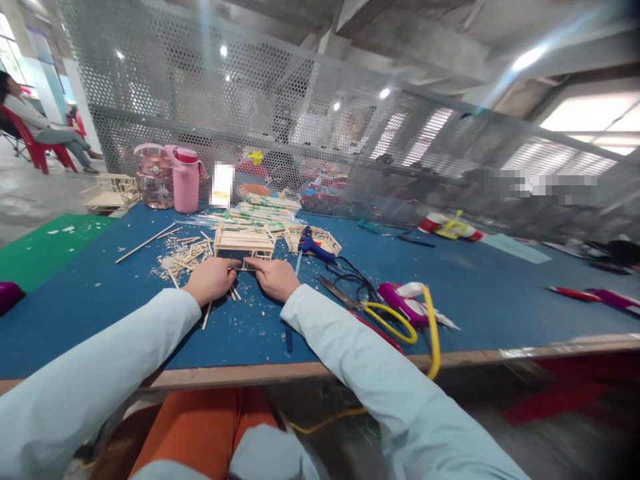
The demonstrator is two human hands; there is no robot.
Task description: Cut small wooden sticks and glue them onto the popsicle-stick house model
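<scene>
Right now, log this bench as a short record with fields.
left hand: pinches one end of a thin stick
right hand: pinches the other end
just behind hands: wooden stick frame
right of hands: blue glue gun, yellow-handled scissors
left of frame: stick scraps
far edge: pink bottle
surface: blue table

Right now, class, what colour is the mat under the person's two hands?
Dark blue: the mat shows best in the head view.

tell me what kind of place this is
Likely a craft workshop in an industrial hall: a stick-built frame, loose sticks and a glue gun on the blue worktable, a perforated metal screen behind it, left hand and right hand pinching a thin stick.
</scene>
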